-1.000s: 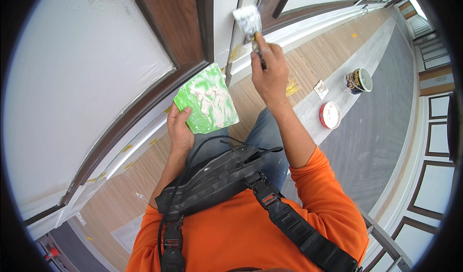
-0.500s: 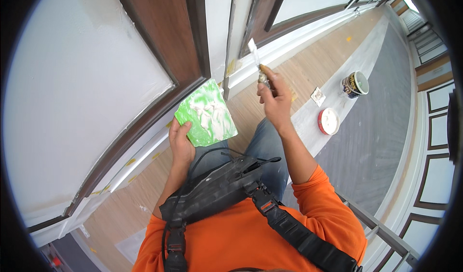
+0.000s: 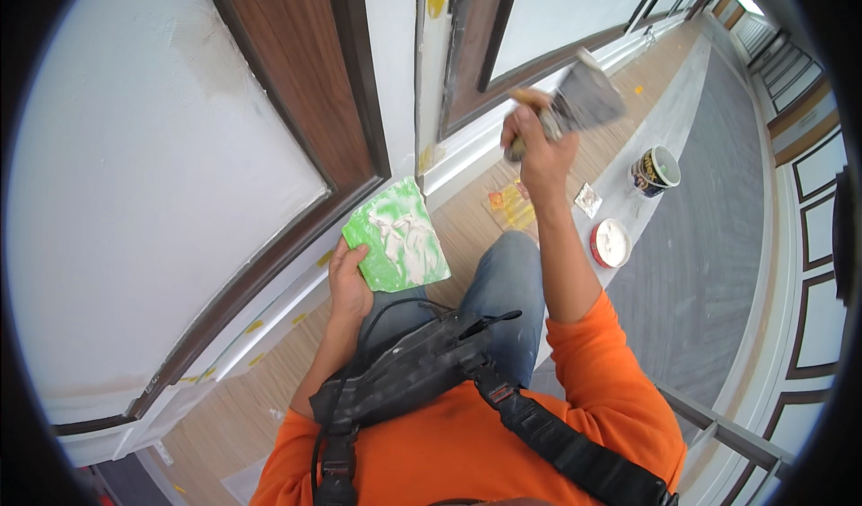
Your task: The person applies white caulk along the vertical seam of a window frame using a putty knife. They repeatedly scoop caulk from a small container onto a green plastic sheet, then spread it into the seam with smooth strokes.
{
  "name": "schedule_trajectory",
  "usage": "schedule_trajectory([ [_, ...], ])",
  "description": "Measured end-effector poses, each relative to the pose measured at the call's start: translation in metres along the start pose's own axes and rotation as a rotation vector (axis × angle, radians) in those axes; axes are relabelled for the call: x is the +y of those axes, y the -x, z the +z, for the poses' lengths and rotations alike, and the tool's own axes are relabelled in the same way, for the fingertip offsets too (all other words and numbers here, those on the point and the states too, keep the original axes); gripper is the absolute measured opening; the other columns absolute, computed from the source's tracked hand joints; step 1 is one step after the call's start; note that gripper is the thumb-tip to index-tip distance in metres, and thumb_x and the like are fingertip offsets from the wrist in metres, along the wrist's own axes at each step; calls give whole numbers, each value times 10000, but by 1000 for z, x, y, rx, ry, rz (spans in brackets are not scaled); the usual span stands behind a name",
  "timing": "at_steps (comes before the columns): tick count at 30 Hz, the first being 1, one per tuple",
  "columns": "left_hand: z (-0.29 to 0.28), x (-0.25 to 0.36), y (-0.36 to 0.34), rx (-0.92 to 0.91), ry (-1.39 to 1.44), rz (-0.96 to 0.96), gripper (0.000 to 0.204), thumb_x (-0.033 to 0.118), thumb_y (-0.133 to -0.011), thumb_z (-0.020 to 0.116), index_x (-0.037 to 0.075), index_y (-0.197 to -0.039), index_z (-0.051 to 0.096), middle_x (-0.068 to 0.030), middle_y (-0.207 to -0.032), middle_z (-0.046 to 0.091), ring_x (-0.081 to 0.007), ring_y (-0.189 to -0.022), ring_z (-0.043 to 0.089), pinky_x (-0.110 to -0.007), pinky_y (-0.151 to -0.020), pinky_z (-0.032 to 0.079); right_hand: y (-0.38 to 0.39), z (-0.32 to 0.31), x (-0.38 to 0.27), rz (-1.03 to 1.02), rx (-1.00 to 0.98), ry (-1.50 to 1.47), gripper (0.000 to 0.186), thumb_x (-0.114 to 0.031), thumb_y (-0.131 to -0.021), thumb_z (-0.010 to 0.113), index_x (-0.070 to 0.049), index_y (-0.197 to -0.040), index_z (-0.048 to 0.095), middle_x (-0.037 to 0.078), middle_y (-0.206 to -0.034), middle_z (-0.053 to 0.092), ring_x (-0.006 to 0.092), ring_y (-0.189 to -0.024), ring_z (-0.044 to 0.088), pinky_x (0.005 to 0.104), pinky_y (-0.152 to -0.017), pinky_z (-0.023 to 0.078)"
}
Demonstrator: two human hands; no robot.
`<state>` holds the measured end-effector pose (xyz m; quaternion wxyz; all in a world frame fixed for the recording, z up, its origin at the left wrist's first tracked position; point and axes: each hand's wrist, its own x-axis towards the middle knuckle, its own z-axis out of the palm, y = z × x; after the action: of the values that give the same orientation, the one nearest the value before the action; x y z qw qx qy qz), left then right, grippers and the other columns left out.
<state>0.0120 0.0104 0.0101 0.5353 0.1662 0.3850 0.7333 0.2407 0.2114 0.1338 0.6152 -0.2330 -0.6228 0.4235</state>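
Note:
My left hand (image 3: 350, 277) grips the edge of a green board (image 3: 373, 228) smeared with white putty (image 3: 404, 241), held over my lap beside the wall. In my right hand (image 3: 545, 151) is a putty knife (image 3: 588, 100), raised ahead of me near the wall's lower trim. Its wide grey blade points to the far right and is slightly blurred, with a pale patch at its far corner. The fingers wrap round its handle.
White wall panels with brown wooden frames (image 3: 310, 57) stand at my left and ahead. On the floor to the right are an open bucket (image 3: 654, 172), a red-rimmed lid of white paste (image 3: 611, 244) and a small stained square (image 3: 587, 201). A metal rail (image 3: 718, 430) lies at lower right.
My right hand has moved right and turned, so the knife's blade now shows its broad face instead of its narrow edge. The board has shifted slightly right and down in view.

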Motion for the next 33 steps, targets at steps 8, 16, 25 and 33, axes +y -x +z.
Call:
schedule_trajectory([
  [8, -4, -8, 1, -4, 50, 65, 426, 2, -933, 486, -29, -1352, 556, -118, -1265, 649, -208, -1147, 624, -350, -1030, 473, -82, 20, 8, -721, -232, 846, 754, 51, -732, 664, -166, -1444, 542, 28, -1505, 537, 334, -1452, 401, 486, -1192, 313],
  [16, -3, -6, 0, 9, 39, 50, 461, 15, -914, 495, -43, -1371, 527, -138, -1304, 627, -234, -1192, 606, -367, -1066, 453, -51, 17, 47, -723, -255, 983, 741, 51, -695, 685, -117, -1397, 518, 20, -1482, 559, 311, -1465, 385, 546, -1195, 265],
  [25, -3, -5, 1, 11, 50, 49, 445, 18, -922, 497, -45, -1362, 527, -140, -1297, 624, -230, -1179, 605, -366, -1062, 452, -18, 24, 71, -622, -188, 734, 788, 24, -762, 670, -79, -1499, 412, 65, -1475, 565, 340, -1449, 411, 542, -1196, 252],
  [33, 2, -4, 0, 21, 59, 35, 437, 20, -938, 492, -39, -1369, 529, -138, -1290, 624, -223, -1161, 612, -350, -1033, 468, 17, 11, 71, -418, -181, 734, 701, 25, -829, 596, -36, -1501, 407, 144, -1456, 568, 316, -1469, 390, 478, -1207, 233],
])
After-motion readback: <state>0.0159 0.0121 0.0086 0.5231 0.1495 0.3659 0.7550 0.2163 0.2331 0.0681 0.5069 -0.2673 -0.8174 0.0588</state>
